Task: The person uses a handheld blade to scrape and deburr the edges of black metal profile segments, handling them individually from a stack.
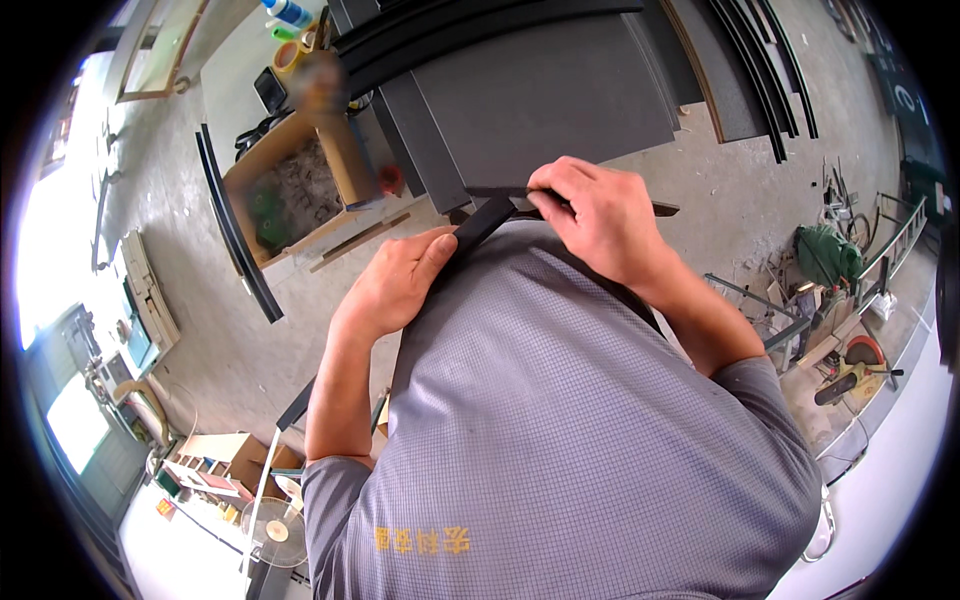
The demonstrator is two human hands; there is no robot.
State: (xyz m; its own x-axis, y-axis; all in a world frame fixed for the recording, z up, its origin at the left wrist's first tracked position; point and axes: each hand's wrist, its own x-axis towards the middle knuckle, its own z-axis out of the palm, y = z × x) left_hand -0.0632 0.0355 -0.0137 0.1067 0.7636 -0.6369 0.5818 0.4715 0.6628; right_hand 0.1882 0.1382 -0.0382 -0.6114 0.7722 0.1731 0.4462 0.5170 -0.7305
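My left hand [392, 280] is wrapped round a long black profile strip [484, 224], which slants up in front of my grey shirt. Close to the strip's upper end, my right hand [600, 215] has its thumb and fingers pinched together on a thin dark strip [497, 191]. The two strips meet or overlap between my hands; I cannot tell whether they are joined. Just beyond them is the near edge of a stack of dark grey panels [550, 95].
Long black profiles [480, 35] lie across the panels. At left, an open cardboard box [350, 165] holds grey and green stuff, with another black strip [235, 225] beside it. More strips [750, 60] lie far right. A saw [860, 365] and metal frames stand right.
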